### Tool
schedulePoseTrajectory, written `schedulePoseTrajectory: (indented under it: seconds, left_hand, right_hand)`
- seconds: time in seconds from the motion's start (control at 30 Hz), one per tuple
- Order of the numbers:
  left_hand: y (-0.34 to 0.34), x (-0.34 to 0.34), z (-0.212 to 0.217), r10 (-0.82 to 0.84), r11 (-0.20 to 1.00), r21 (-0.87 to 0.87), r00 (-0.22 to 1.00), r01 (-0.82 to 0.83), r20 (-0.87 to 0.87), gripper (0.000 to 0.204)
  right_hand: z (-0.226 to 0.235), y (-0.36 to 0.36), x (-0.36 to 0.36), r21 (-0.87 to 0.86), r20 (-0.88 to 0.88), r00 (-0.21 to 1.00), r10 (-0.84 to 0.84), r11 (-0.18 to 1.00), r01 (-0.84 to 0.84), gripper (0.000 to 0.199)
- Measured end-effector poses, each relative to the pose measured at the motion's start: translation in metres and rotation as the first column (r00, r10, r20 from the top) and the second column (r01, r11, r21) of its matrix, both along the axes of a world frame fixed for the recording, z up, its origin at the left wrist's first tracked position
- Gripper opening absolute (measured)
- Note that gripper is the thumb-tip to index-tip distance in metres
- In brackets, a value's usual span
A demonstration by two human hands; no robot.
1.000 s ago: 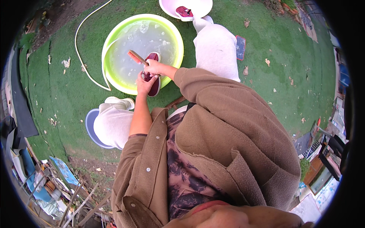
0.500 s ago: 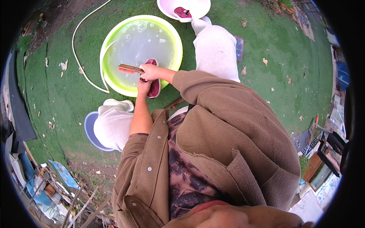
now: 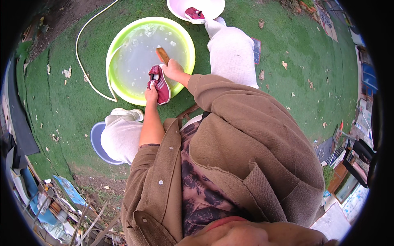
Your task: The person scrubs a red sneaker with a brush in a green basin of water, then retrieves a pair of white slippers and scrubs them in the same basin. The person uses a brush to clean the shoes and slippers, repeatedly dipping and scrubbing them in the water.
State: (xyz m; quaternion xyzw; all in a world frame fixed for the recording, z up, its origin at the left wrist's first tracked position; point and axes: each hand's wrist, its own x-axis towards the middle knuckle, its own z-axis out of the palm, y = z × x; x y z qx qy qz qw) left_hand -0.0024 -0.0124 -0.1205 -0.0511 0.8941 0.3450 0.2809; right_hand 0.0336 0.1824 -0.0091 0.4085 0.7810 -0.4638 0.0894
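Observation:
My left hand [image 3: 151,94] grips a dark red shoe [image 3: 163,89] with pale stripes and a white sole edge, near its opening. The shoe is tilted over the near rim of a large lime-green tub [image 3: 190,53] of cloudy, bubbly water. My right hand [image 3: 174,69] is closed round the wooden scrubbing brush [image 3: 163,55], just beyond and to the right of the shoe. The brush points up and away over the water, its wooden back in sight and its bristles hidden.
A second red shoe [image 3: 194,14] lies in a pale pink basin [image 3: 174,5] at the far side. A pale hose [image 3: 79,57] curves across green turf into the tub. A blue basin [image 3: 97,141] stands beside my left leg, and a blue-framed flat thing [image 3: 257,51] lies by my right knee.
The brush has swung from lying across the shoe, pointing left, to pointing away over the water. The shoe has turned, now showing its striped side, and my hands have moved apart.

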Motion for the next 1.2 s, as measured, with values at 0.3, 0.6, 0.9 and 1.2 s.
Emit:
schedulePoseTrajectory:
  seconds: [0.3,0.6,0.9,1.2]
  left_hand:
    - [0.004,0.005,0.03,0.247,0.954,0.161,0.967,-0.253,0.058,0.063]
    - [0.0,-0.007,0.0,0.408,0.794,0.388,0.883,-0.468,0.232,0.069]
    - [0.013,-0.006,0.018,0.509,0.801,0.327,0.858,-0.501,0.065,0.052]
    - [0.026,-0.002,0.044,0.458,0.806,0.349,0.877,-0.479,0.145,0.051]
  right_hand:
    - [-0.043,0.011,0.009,-0.08,0.172,0.978,0.116,0.991,-0.103,0.056]
    - [-0.01,0.006,0.001,-0.228,-0.174,0.944,0.282,0.921,-0.317,0.041]
    - [0.045,-0.016,0.047,0.092,0.079,0.681,0.728,0.675,-0.732,0.044]
    - [0.044,-0.019,0.03,0.07,0.098,0.782,0.616,0.779,-0.623,0.037]
